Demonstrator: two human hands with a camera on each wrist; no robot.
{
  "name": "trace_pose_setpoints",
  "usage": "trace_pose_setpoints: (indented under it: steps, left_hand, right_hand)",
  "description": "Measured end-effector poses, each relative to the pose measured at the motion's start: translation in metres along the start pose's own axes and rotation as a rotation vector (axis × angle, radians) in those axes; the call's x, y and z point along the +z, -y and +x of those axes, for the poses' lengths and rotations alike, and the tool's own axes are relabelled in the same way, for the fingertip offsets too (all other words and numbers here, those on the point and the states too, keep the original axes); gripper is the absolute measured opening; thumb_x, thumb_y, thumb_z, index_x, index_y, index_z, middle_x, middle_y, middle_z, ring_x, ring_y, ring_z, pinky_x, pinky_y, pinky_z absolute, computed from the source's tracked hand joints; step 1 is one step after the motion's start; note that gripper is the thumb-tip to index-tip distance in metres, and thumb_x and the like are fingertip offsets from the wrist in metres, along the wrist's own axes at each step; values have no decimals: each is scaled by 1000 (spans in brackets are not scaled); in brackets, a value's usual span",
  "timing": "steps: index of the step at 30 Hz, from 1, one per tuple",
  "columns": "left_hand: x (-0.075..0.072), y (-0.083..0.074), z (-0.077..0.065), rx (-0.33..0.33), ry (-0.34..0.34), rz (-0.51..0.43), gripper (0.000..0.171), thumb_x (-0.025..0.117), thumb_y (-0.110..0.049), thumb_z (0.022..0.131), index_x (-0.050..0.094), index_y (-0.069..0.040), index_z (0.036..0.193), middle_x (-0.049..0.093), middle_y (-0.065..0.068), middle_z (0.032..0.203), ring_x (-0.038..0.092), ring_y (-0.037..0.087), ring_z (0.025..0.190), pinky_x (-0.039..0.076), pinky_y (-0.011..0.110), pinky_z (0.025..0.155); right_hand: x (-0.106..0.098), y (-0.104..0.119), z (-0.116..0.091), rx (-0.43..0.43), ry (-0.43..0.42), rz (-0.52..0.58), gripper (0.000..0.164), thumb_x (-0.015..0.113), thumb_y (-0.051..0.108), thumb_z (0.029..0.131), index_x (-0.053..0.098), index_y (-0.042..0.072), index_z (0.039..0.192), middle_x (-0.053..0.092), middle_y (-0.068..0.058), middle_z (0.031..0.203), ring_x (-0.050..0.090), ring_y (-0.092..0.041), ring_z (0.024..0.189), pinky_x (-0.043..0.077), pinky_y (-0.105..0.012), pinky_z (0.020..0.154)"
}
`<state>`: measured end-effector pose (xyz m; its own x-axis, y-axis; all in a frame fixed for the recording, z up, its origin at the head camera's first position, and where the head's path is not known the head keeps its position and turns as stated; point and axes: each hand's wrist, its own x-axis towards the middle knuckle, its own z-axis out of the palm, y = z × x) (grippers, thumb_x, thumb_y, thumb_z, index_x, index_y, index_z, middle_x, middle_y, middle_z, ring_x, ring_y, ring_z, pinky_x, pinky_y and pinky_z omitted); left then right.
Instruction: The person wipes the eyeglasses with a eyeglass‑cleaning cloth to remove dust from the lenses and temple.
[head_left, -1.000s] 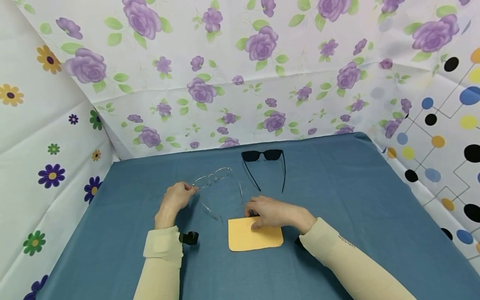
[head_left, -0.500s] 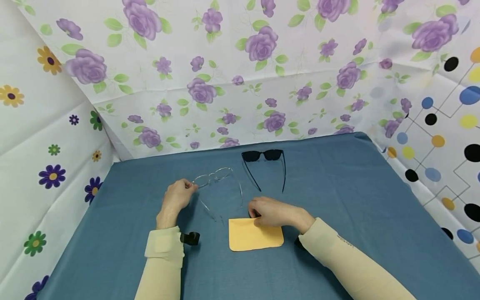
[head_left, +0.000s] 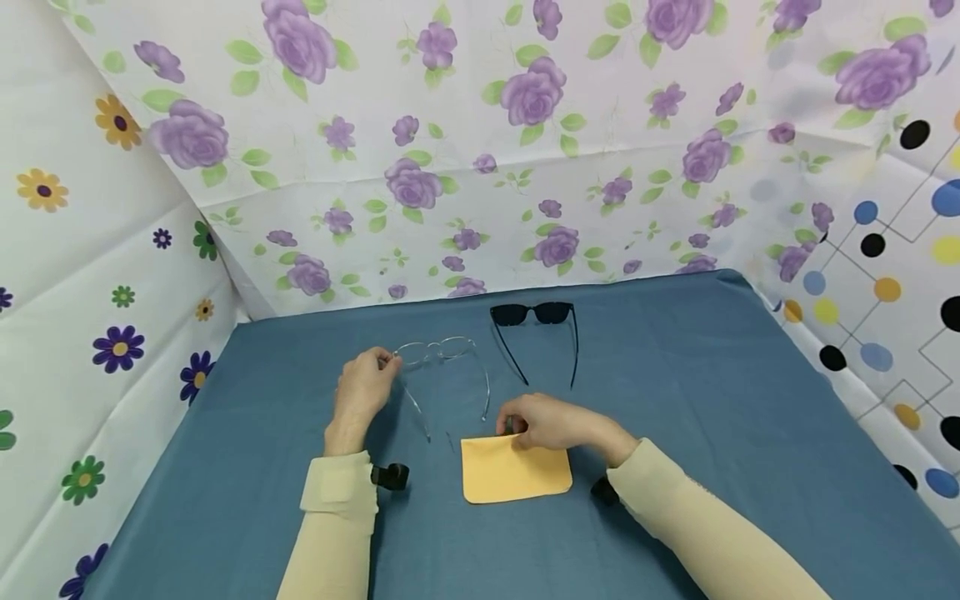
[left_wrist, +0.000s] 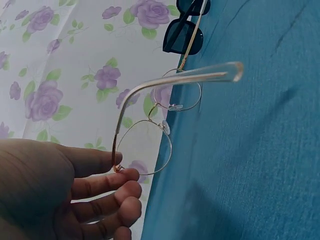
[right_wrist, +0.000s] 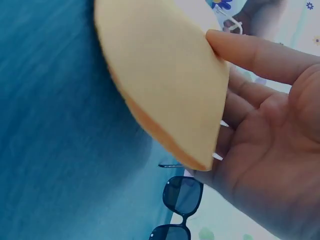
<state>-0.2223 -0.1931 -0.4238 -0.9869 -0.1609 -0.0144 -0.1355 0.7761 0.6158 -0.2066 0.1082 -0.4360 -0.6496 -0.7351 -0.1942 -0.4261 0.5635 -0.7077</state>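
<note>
At the left, my left hand (head_left: 363, 387) pinches thin wire-rimmed eyeglasses (left_wrist: 175, 79) between thumb and index finger, at the hinge. Their clear-tipped arms are unfolded and point back toward me. My right hand (head_left: 551, 419) holds a flat yellow pouch (head_left: 516, 477) by its top edge, thumb on the near face and fingers behind it. Its lower corners are rounded. In the right wrist view its side edge shows as a darker orange strip. Whether its top is parted cannot be made out.
Black sunglasses (head_left: 553, 312) with unfolded arms lie near the back of the blue-covered table (head_left: 675, 367), beyond the pouch. A floral cloth wall (head_left: 450, 150) rises behind the table's back edge. Patterned cloths hang at both sides.
The eyeglasses have turned and risen slightly with my left hand. My right thumb and fingers have shifted a little along the pouch's top edge. The head view has shifted slightly.
</note>
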Motion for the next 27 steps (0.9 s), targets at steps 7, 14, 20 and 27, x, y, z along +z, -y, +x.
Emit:
trace_pose_setpoints:
  steps: [7,14,20,27]
  left_hand:
    - [4,-2,1,41,-48,-20,31,57,-28,109,70,-3,123,70,17,108,65,30,85,52,47,72]
    - [8,-11,0,81,-83,-26,29,58,-27,109,71,-5,123,72,15,105,64,27,80,50,44,69]
    - [10,-20,1,152,-108,-27,27,58,-25,109,74,-5,119,72,12,99,61,24,72,48,40,63]
    - [10,-29,5,219,-139,16,24,62,-23,107,77,-5,112,74,12,95,63,23,72,50,41,64]
  right_hand:
    - [7,6,2,32,-29,8,5,74,11,98,77,11,101,62,2,76,50,-12,64,41,-27,60]
    - [4,9,1,15,-36,27,8,71,8,99,76,12,96,59,1,72,48,-12,62,40,-26,60]
    - [-9,12,-5,-38,-20,64,7,70,12,101,76,15,98,54,3,69,47,-11,60,40,-26,60]
    - [-22,22,-9,-90,10,125,8,68,14,103,75,13,99,53,3,68,46,-11,60,40,-27,60]
